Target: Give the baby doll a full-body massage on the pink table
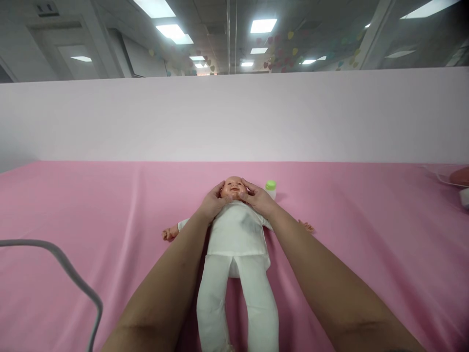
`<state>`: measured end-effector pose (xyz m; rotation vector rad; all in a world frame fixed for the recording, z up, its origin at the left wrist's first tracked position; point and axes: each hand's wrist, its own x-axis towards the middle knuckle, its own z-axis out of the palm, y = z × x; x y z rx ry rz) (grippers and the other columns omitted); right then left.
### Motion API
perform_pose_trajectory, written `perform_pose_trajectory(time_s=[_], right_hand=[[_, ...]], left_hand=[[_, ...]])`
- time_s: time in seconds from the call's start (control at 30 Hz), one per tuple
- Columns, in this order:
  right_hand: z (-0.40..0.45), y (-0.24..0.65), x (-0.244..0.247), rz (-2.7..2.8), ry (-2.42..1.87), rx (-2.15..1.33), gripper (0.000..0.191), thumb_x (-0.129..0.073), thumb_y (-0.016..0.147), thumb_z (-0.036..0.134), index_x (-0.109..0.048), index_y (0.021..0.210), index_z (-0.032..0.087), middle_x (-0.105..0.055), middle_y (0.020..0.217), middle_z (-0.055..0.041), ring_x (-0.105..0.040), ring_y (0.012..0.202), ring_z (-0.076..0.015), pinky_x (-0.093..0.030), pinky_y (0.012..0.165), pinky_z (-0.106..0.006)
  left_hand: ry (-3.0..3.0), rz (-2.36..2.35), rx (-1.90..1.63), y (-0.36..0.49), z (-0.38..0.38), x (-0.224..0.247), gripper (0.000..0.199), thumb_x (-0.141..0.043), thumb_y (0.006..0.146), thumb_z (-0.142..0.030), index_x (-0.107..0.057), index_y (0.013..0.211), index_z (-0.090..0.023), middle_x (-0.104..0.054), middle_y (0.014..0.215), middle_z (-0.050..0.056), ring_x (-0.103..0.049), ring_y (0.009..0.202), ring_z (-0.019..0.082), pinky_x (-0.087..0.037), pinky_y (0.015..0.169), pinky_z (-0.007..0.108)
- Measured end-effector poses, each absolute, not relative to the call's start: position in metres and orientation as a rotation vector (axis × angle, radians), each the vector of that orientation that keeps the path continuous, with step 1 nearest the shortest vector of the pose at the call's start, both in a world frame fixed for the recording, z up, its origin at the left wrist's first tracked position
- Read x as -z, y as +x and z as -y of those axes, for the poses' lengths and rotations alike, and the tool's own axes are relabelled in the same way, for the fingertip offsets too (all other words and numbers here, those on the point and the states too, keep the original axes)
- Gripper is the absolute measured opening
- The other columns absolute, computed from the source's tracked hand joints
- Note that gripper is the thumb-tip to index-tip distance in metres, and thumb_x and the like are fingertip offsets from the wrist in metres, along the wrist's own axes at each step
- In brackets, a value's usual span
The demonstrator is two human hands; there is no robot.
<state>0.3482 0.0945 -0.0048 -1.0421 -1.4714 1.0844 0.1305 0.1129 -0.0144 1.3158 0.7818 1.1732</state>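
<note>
A baby doll (238, 230) in a white top and white trousers lies on its back, head away from me and arms spread out to the sides. My left hand (215, 200) cups one side of its head and cheek, thumb near the chin. On the opposite cheek, my right hand (258, 197) presses in the same way, its thumb also by the chin. The doll's face shows between my two hands. Just beyond my right hand stands a small bottle with a green cap (270, 185), its lower part partly hidden.
A pink sheet (110, 205) with some folds covers the surface. Behind it rises a white wall (234, 117) with glass above. A grey cable (73, 274) curves in at the left. Part of a brownish object (460, 176) shows at the right edge.
</note>
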Motion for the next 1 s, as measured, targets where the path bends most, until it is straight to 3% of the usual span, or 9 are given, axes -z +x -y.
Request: perform_pose_trajectory(time_s=[0.13, 0.37, 0.67, 0.87, 1.0], right_hand=[[-0.096, 0.342, 0.008, 1.431, -1.106, -1.002, 0.095, -0.096, 0.065, 0.049, -0.057, 0.15, 0.032, -0.065, 0.147, -0.005, -0.065, 0.131, -0.029, -0.051, 0.114, -0.046], [-0.099, 0.342, 0.013, 1.437, -1.109, -0.943, 0.09, -0.097, 0.064, 0.046, -0.061, 0.145, 0.034, -0.067, 0.142, -0.0041, -0.067, 0.125, -0.0283, -0.055, 0.109, -0.046], [-0.103, 0.357, 0.015, 1.48, -0.965, -1.158, 0.08, -0.085, 0.082, 0.047, -0.052, 0.154, 0.036, -0.065, 0.149, -0.0023, -0.063, 0.133, -0.0248, -0.045, 0.119, -0.047], [-0.105, 0.362, 0.019, 1.356, -0.889, -1.366, 0.072, -0.078, 0.089, 0.055, -0.053, 0.154, 0.037, -0.065, 0.148, -0.0012, -0.068, 0.126, -0.0262, -0.049, 0.116, -0.05], [-0.107, 0.358, 0.02, 1.294, -0.917, -1.316, 0.064, -0.073, 0.091, 0.059, -0.059, 0.15, 0.036, -0.064, 0.15, -0.0026, -0.066, 0.13, -0.0288, -0.052, 0.113, -0.052]], left_hand=[[1.45, -0.961, -1.182, 0.134, -0.116, 0.017, 0.106, -0.096, 0.07, -0.041, -0.044, 0.159, -0.019, -0.057, 0.155, 0.018, -0.058, 0.139, 0.035, -0.047, 0.116, 0.048], [1.488, -0.969, -1.188, 0.132, -0.117, 0.019, 0.101, -0.094, 0.072, -0.042, -0.046, 0.158, -0.018, -0.058, 0.154, 0.019, -0.057, 0.139, 0.036, -0.046, 0.117, 0.051], [1.221, -0.715, -1.193, 0.128, -0.115, 0.019, 0.089, -0.095, 0.072, -0.037, -0.057, 0.151, -0.023, -0.052, 0.161, 0.016, -0.053, 0.144, 0.037, -0.042, 0.121, 0.054], [1.114, -0.704, -1.159, 0.126, -0.115, 0.018, 0.072, -0.088, 0.08, -0.037, -0.062, 0.146, -0.026, -0.059, 0.155, 0.013, -0.058, 0.14, 0.034, -0.042, 0.121, 0.056], [1.123, -0.751, -1.169, 0.127, -0.118, 0.02, 0.066, -0.082, 0.086, -0.044, -0.062, 0.146, -0.025, -0.064, 0.149, 0.013, -0.062, 0.136, 0.032, -0.045, 0.119, 0.054]])
